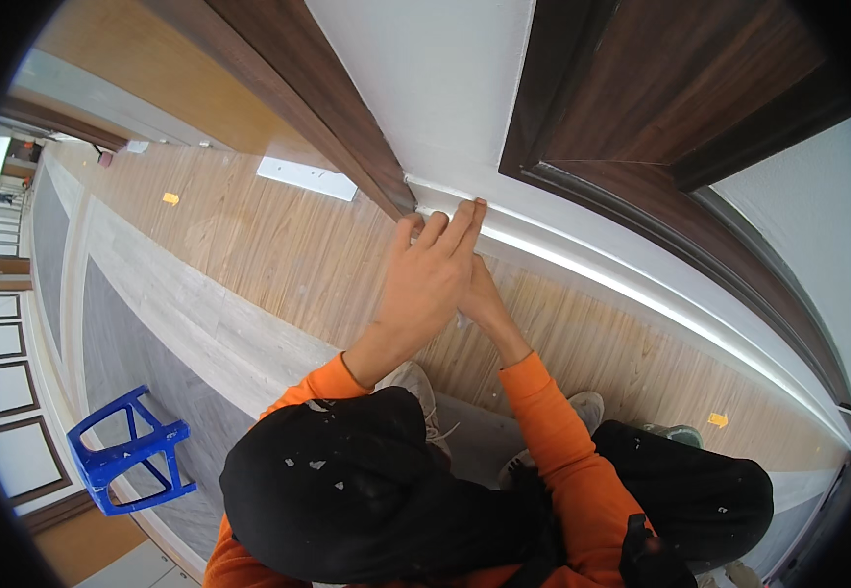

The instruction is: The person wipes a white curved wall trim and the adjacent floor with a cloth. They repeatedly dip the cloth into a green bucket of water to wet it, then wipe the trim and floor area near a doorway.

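My left hand reaches up to a white skirting board at the foot of the wall. Its fingertips meet the top of the board near a dark brown wood door frame, with the fingers partly apart and the thumb hidden. Partly behind it, my right hand comes in from the right. The left hand covers its fingers, so whether they grip anything cannot be seen. Both hands are above a wood-look floor. A bright strip of light runs along the skirting.
A blue plastic stool is at left on the grey flooring. A white flat strip lies by the doorway. Yellow arrow stickers mark the floor. Dark wood panelling covers the right wall. A partly hidden greenish container stands beside my knee.
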The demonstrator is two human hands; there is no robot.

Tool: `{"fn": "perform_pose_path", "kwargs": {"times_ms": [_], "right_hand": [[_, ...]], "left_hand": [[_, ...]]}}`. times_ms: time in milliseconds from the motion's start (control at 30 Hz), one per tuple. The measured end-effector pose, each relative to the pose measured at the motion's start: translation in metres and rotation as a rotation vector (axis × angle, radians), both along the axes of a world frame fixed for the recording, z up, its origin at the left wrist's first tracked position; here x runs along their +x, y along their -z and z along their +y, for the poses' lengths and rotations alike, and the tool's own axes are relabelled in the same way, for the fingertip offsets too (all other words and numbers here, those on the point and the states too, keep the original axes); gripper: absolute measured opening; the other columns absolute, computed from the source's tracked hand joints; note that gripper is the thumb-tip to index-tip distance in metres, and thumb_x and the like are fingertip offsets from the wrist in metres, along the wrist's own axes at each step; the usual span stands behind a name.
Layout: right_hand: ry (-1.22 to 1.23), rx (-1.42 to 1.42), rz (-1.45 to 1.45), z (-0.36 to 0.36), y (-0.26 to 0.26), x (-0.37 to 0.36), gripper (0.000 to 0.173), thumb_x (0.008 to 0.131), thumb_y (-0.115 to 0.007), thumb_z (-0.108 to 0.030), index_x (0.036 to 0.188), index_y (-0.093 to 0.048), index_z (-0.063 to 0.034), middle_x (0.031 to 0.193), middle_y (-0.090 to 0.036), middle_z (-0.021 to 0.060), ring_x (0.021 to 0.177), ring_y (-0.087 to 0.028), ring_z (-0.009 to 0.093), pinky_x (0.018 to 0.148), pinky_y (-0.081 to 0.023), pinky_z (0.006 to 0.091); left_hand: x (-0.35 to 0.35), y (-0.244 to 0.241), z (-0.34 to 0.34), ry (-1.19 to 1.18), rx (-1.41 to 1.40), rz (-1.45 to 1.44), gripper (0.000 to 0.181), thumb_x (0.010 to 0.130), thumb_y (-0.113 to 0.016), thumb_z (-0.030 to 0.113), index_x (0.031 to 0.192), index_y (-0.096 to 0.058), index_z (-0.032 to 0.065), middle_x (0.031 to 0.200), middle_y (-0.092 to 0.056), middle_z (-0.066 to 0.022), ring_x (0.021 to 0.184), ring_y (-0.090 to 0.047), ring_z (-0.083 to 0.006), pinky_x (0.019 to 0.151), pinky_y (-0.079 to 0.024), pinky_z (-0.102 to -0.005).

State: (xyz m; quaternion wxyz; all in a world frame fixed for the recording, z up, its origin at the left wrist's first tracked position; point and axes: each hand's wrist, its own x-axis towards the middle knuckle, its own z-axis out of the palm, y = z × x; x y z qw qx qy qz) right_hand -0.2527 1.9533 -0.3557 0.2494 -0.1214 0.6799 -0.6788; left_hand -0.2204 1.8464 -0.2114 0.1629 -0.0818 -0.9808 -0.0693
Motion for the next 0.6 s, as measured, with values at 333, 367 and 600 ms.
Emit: {"fn": "perform_pose_path", "kwargs": {"times_ms": [333, 367, 600], "right_hand": [[-0.029, -0.023, 0.073, 0.002, -0.022, 0.0, 0.035, 0.107, -0.06, -0.019, 0.125, -0.065, 0.0109, 0.118, -0.074, 0.0194, 0.107, -0.07, 0.024, 0.094, -0.054, 0.0377], [-0.022, -0.028, 0.074, 0.002, -0.02, 0.0, 0.035, 0.107, -0.06, -0.019, 0.125, -0.065, 0.0107, 0.118, -0.074, 0.0194, 0.108, -0.069, 0.025, 0.094, -0.054, 0.0377], [0.021, -0.057, 0.083, 0.0, -0.021, 0.0, 0.036, 0.108, -0.061, -0.021, 0.127, -0.064, 0.0098, 0.12, -0.074, 0.0187, 0.111, -0.069, 0.025, 0.097, -0.054, 0.0377]], "left_hand": [[0.006, 0.008, 0.016, 0.113, -0.094, 0.009, 0.077, 0.093, -0.065, 0.019, 0.165, -0.043, 0.0041, 0.162, -0.051, -0.0083, 0.133, -0.055, -0.0283, 0.114, -0.041, -0.0446], [0.006, 0.008, 0.014, 0.111, -0.098, 0.015, 0.077, 0.093, -0.064, 0.019, 0.165, -0.043, 0.0048, 0.162, -0.051, -0.0085, 0.135, -0.054, -0.0283, 0.114, -0.041, -0.0447], [0.005, 0.007, 0.0, 0.097, -0.055, 0.023, 0.067, 0.093, -0.066, 0.015, 0.157, -0.05, 0.0065, 0.161, -0.053, -0.0089, 0.135, -0.055, -0.0289, 0.115, -0.041, -0.0451]]}}
